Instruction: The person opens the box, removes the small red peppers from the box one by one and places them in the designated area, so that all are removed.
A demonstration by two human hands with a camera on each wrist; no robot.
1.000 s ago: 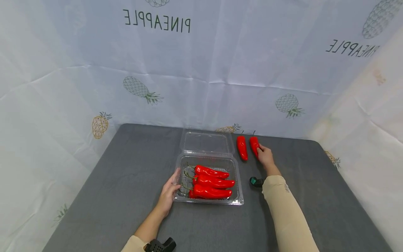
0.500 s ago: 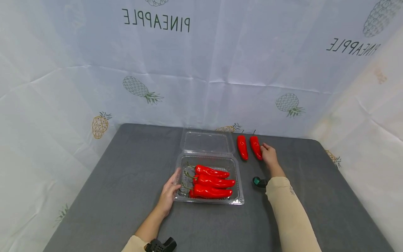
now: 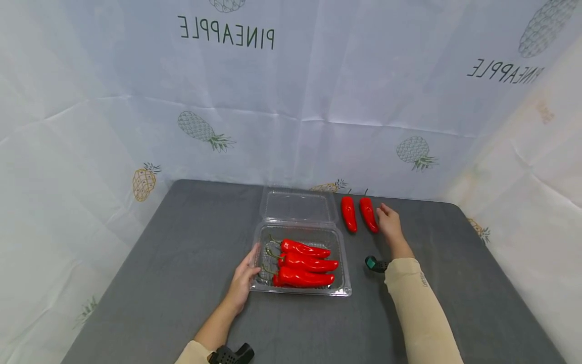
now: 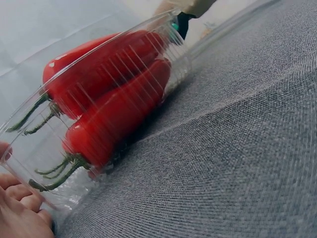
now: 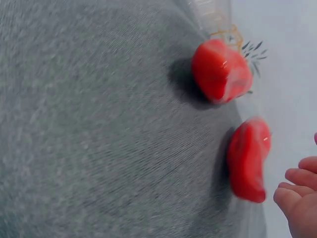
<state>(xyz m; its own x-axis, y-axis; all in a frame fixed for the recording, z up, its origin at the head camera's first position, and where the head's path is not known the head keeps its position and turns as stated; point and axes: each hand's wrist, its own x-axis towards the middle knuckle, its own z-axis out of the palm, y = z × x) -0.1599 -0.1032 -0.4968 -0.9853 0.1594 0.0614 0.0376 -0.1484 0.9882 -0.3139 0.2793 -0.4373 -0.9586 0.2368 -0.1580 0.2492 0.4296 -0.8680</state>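
1. Two loose peppers lie side by side at the far edge of the table (image 3: 159, 283): the right pepper (image 3: 369, 215) just left of the right hand (image 3: 388, 223), and the left pepper (image 3: 348, 214) beyond it, next to the lid (image 3: 297, 205).
2. Right hand: it sits just beside the right pepper, fingers relaxed and gripping nothing. In the right wrist view a narrow gap shows between the fingertips (image 5: 292, 177) and the pepper (image 5: 247, 158), so they are apart, with nothing between them.
3. Three more peppers (image 3: 305, 262) lie in the clear box (image 3: 341, 253), stacked front to back with their green stems toward the left hand.
4. Left hand (image 3: 244, 275): it rests against the left wall of the box, fingers mostly straight along the plastic, not curled round it. The left wrist view shows the fingertips (image 4: 20, 193) at the box's near corner (image 4: 59, 198), by the stems.
5. The box stands mid-table, its lid folded open toward the back and lying flat. It lies between the two hands, well to the left of the loose pair.
6. Behind the table hangs a pale backdrop (image 3: 318, 91) printed with pineapples and mirrored lettering.
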